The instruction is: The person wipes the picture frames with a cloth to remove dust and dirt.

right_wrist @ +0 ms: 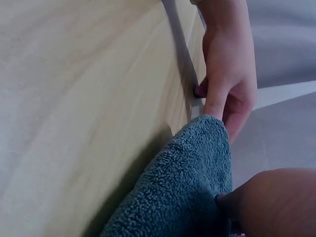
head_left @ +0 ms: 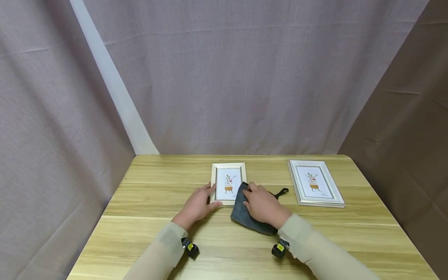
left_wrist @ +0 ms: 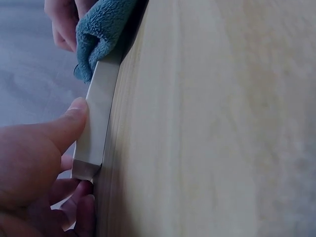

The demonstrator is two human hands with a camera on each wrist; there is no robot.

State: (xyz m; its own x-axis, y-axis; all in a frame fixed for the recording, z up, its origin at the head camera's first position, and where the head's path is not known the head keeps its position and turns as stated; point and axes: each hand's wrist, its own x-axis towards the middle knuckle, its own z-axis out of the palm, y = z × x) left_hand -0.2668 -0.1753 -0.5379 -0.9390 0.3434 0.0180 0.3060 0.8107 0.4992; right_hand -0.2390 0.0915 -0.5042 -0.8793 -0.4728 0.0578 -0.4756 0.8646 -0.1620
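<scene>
A small cream picture frame [head_left: 214, 175] lies face up on the table, with a print of a plant in an orange pot. My left hand [head_left: 197, 205] holds its lower left corner: the thumb lies along the near edge and the fingers are at the left side. A grey-blue fluffy cloth [head_left: 245, 216] with a black loop is gripped in my right hand [head_left: 265, 206]. Part of this cloth covers the frame's lower right corner. In the left wrist view the cloth [left_wrist: 106, 29] touches the frame's edge [left_wrist: 96, 113]. Fingers of the right hand are partly hidden by the cloth.
On the right of the wooden table [head_left: 147, 233] lies a white picture frame [head_left: 335, 182] with a similar print, seemingly stacked on another. Grey curtains [head_left: 245, 77] stand behind the table and at its sides.
</scene>
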